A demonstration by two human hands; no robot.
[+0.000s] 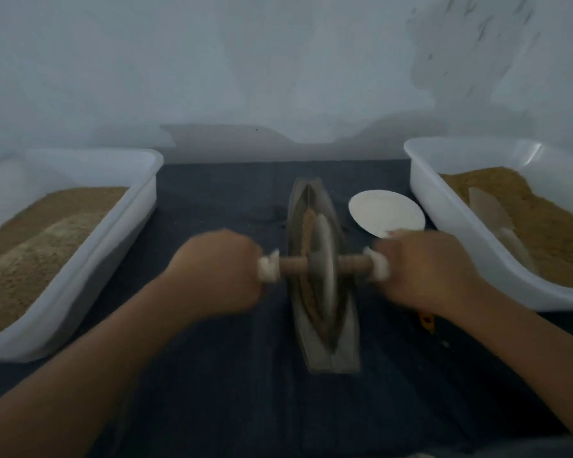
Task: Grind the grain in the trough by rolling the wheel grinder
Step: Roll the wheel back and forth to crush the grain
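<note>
One wheel grinder [323,262] stands midway along the one trough [328,325], with brown grain [310,223] in the channel just beyond it. Two hands flank the trough, the left hand [219,266] and the right hand [424,269], each with its fingers curled round one end of the axle [293,266]. Of two white tubs, the left tub [139,206] lies left of the trough and the right tub [437,206] right of it, and one white plate [384,209] sits right of its far end.

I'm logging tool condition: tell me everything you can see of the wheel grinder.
The wheel grinder is a thin grey disc, metal by its look, standing upright on edge in the grey trough, among brown grain. A brown wooden-looking axle runs through its hub, white at both ends. The left hand and right hand each grip one end.
</note>
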